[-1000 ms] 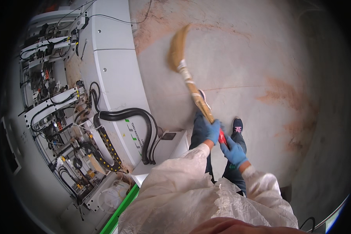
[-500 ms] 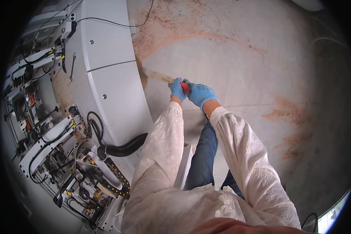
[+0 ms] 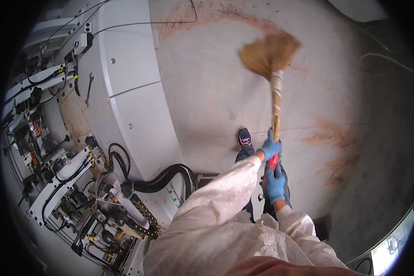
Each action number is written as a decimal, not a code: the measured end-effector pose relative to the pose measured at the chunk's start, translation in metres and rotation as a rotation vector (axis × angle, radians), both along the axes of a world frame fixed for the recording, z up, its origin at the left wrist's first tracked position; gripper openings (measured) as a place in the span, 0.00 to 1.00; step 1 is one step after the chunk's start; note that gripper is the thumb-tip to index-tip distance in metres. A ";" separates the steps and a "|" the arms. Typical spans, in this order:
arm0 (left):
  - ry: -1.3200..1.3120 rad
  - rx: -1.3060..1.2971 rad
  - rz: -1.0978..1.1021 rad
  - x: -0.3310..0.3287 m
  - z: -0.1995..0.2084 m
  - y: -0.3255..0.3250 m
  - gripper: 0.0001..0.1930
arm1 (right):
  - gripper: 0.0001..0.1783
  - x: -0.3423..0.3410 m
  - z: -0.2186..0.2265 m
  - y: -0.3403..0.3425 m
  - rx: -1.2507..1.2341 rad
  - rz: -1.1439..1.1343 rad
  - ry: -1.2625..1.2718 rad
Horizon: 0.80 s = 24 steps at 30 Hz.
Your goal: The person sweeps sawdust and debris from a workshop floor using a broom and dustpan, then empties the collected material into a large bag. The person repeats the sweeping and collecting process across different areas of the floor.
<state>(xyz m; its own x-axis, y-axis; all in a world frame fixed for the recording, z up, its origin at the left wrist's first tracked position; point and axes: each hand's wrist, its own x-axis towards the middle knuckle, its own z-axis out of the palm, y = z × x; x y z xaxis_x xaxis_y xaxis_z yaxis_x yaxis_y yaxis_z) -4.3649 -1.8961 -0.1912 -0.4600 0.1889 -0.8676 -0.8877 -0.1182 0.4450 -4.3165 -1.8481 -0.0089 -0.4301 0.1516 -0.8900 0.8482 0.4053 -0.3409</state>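
Note:
A straw broom stretches away from me, its fan-shaped tan bristles out over the floor and slightly blurred. My left hand, in a blue glove, is wrapped round the handle just above its red grip. Lower down, my right hand, gloved the same way, is closed round the red part nearer my body. Beyond the bristles and around their tips runs a band of reddish-brown dust on the grey floor.
On the left stands a long machine with white panels, exposed mechanisms and cables. A thick black hose bulges from its side near my left arm. More reddish dust lies to the right. My shoe is beside the broom handle.
The broom has swung from beside the machine on the left out to the right and ahead. Both hands moved right and nearer my body, still gripping it. Dust at the far left has thinned.

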 end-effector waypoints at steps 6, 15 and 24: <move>-0.106 0.100 0.186 -0.002 0.126 0.065 0.47 | 0.27 0.003 0.083 0.070 0.044 -0.027 0.078; -0.196 -0.304 0.776 -0.052 0.115 0.055 0.32 | 0.30 -0.126 0.062 0.130 -0.230 0.623 0.006; -0.252 -0.135 1.242 -0.210 -0.020 -0.109 0.16 | 0.22 -0.338 -0.064 -0.018 -0.283 1.088 0.441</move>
<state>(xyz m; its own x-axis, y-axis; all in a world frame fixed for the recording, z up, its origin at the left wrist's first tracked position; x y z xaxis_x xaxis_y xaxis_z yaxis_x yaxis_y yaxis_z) -4.5750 -2.0048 -0.2116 -0.0836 -0.3444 -0.9351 -0.2746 -0.8941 0.3538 -4.6546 -1.8656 -0.0730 -0.4862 -0.6555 -0.5778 -0.1023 0.6994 -0.7074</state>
